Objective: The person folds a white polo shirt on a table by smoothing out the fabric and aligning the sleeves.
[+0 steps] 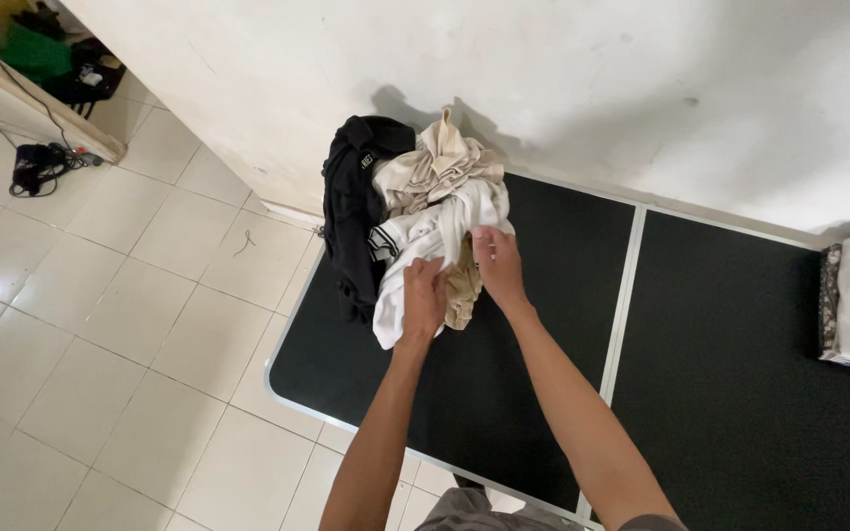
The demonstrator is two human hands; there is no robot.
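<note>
Place: a room in a home, as I see it.
Floor: pale square tiles (100, 324) left of my black folding table (740, 393).
Wall: plain white plaster (543, 79) behind the table.
Laundry: heaped clothes (415, 206) on the table's far-left corner.
Clutter: cables (41, 165) on the floor, well left of the table.

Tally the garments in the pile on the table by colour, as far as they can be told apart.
Black garment: 1, at the pile's left edge
Beige garment: 1, on top at the back
White garment: 1, gripped by the left hand and the right hand
Total: 3 told apart; more may lie hidden in the pile on the black table.
</note>
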